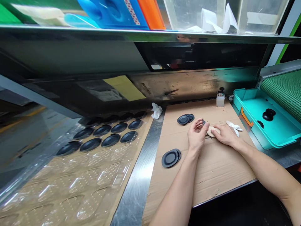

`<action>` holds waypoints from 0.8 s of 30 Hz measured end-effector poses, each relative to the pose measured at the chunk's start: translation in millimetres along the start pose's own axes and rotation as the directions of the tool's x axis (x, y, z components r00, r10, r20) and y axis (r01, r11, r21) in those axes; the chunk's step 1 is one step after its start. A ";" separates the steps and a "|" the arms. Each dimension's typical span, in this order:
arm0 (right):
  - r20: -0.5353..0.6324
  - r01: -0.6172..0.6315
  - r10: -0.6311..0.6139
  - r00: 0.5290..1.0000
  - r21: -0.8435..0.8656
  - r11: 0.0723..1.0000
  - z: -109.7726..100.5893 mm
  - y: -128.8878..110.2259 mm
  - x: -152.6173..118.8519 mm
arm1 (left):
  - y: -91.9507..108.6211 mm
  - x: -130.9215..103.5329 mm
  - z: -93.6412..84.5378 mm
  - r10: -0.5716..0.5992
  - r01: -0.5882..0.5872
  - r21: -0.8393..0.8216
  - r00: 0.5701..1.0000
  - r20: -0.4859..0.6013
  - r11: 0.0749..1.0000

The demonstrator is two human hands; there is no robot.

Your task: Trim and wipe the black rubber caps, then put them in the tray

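My left hand (197, 135) is closed, with a small dark piece (204, 122) pinched at the fingertips; its kind is too small to make out. Just to its right, my right hand (224, 134) grips a pale beige oval disc (211, 131) between thumb and fingers, low over the cardboard sheet (211, 169). Dark marks or bits show under the disc's edge. Beyond the left hand lies a small overlapping pile of black oval covers (184, 119). Nearer, left of my left forearm, sits another stack of black oval covers (170, 158). White crumpled tissue (234, 127) rests by my right hand.
A clear blister tray (94, 179) at left holds several black covers in its far rows. A pump bottle (220, 98) stands at the back. At right are a teal bin (282, 131) with black parts and a green conveyor belt (284, 91). A metal shelf (150, 36) crosses overhead.
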State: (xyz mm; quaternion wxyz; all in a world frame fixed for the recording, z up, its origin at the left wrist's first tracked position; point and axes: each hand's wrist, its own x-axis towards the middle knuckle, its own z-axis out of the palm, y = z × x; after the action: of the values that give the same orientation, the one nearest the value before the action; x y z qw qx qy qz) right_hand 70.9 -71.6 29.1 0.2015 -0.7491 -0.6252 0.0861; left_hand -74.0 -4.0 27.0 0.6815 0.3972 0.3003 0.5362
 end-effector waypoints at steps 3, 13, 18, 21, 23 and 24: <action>0.007 -0.005 0.005 1.000 -0.013 1.000 -1.1 -0.2 -0.5 | -2.1 -6.2 0.8 0.198 -0.190 0.155 0.980 -0.035 0.969; 0.011 -0.008 0.009 1.000 -0.026 1.000 -2.9 -2.3 -1.1 | -7.3 -8.0 -8.0 0.205 -0.219 0.201 0.975 0.088 0.955; 0.010 0.000 0.000 1.000 -0.010 1.000 -3.3 -2.2 -1.5 | -4.8 -11.4 -3.9 0.259 -0.263 0.163 0.965 0.047 0.951; 0.010 0.000 0.000 1.000 -0.018 1.000 -2.2 -1.2 -1.3 | -6.2 -12.3 -2.1 0.361 -0.363 0.214 0.931 0.052 0.907; 0.018 -0.006 0.007 1.000 -0.037 0.999 -1.9 -0.9 -1.1 | -8.0 -9.4 -4.5 0.456 -0.459 0.337 0.885 0.093 0.822; 0.024 -0.011 0.012 1.000 -0.047 0.999 -1.9 -1.0 -1.0 | -8.6 -6.5 -7.1 0.486 -0.490 0.435 0.864 0.129 0.755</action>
State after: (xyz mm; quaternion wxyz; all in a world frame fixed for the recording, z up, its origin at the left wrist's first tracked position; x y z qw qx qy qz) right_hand 70.5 -72.9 31.1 0.1757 -0.7560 -0.6252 0.0818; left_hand -77.3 -9.7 15.9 0.4074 0.6116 0.2999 0.6083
